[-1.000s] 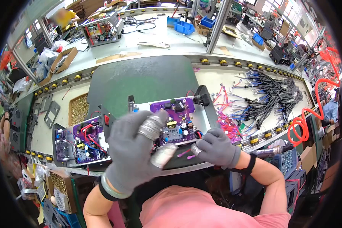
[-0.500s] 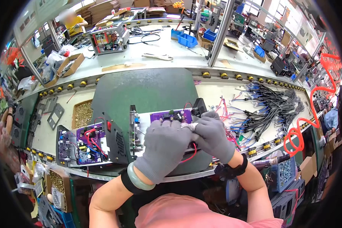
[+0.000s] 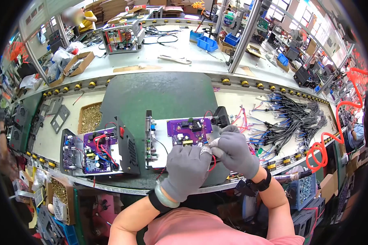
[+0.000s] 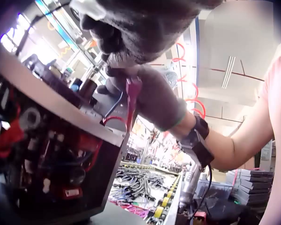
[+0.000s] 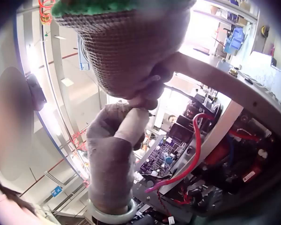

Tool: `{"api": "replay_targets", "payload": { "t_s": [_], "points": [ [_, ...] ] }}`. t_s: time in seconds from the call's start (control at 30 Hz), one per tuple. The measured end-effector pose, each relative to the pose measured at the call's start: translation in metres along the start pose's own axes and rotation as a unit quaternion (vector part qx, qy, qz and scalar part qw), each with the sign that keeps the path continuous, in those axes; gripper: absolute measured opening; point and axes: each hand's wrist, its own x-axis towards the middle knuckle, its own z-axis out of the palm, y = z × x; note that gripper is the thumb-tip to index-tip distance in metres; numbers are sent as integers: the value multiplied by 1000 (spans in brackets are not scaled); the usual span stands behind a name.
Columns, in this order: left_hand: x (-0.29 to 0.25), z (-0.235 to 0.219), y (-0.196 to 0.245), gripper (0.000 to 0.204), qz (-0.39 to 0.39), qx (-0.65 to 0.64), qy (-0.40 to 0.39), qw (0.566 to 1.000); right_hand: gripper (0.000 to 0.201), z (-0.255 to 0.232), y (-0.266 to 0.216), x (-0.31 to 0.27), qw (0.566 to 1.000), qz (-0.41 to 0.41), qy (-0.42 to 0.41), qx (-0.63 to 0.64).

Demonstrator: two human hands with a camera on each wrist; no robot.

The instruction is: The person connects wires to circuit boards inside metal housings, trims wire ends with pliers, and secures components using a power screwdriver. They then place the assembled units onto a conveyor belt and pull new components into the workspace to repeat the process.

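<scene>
Both hands wear grey gloves with silvery wrapped fingertips. My left hand point(image 3: 186, 169) and right hand point(image 3: 237, 151) meet fingertip to fingertip at the front edge of a purple circuit board point(image 3: 182, 126) on an open metal chassis. Their curled fingers pinch a thin wire between them, mostly hidden by the gloves; I cannot tell its end. A loose red wire point(image 5: 196, 145) with a pink terminal point(image 4: 132, 89) hangs beside the fingers. To the left stands a second open unit with a purple board point(image 3: 88, 141) and a black vented panel point(image 3: 130, 151).
A green-black mat point(image 3: 159, 92) lies behind the units. On the right are bundled black cables point(image 3: 290, 116) and an orange coiled hose point(image 3: 315, 153) to a driver tool point(image 3: 292, 176). A box of brass-coloured parts point(image 3: 90, 116) sits at left; blue bins point(image 3: 208, 43) stand at the back.
The left hand came down from over the board to join the right at its front edge. Since half a second ago, both joined hands have shifted slightly right and toward the body.
</scene>
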Motion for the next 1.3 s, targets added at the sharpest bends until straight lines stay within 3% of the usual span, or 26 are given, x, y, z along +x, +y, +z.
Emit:
{"api": "replay_targets", "payload": {
  "t_s": [0.07,0.13,0.23,0.27,0.3,0.37,0.4,0.47,0.5,0.57,0.83,0.93,1.1,1.2,1.23,1.3],
  "points": [
    [-12,14,3,20,-33,-7,0,999,11,-2,-5,2,998,-4,-27,-63],
    [-22,7,15,44,-99,-36,-34,994,15,-3,-6,10,990,-10,-39,-136],
    [-30,-14,26,51,-86,-85,2,993,15,2,12,26,974,-33,-95,-201],
    [-34,-18,26,42,-111,-80,-53,989,15,3,12,32,974,-44,-111,-193],
    [-45,-12,24,42,-112,-82,-54,989,15,5,13,39,974,-42,-113,-193],
    [-66,8,15,30,-54,-14,-72,996,12,7,14,49,934,-69,-242,-253],
    [-66,9,12,20,-52,-23,-64,996,12,8,14,49,933,-68,-245,-254],
    [-65,6,10,20,-59,-42,-60,996,9,6,17,50,927,-65,-269,-255],
    [-64,4,8,20,-65,-58,-56,995,9,4,17,48,925,-66,-272,-256],
    [-64,2,3,20,-62,-69,-59,994,7,1,15,41,961,-44,-168,-215],
    [-55,-4,-5,23,-60,-111,-89,988,6,5,13,52,942,-66,-226,-238],
    [-57,-4,-6,23,-64,-123,-89,986,3,9,12,61,923,-76,-290,-242],
    [-55,-19,-13,23,-34,-134,-102,985,6,9,15,68,927,-43,-295,-227],
    [-57,-29,-12,21,-83,-199,-120,969,5,8,4,83,844,-67,-450,-283],
    [-56,-31,-11,21,-81,-197,-122,969,5,9,7,77,846,-67,-447,-282],
    [-49,-35,-8,18,-84,-183,-86,976,5,12,19,59,915,-73,-314,-242]
  ]
}}
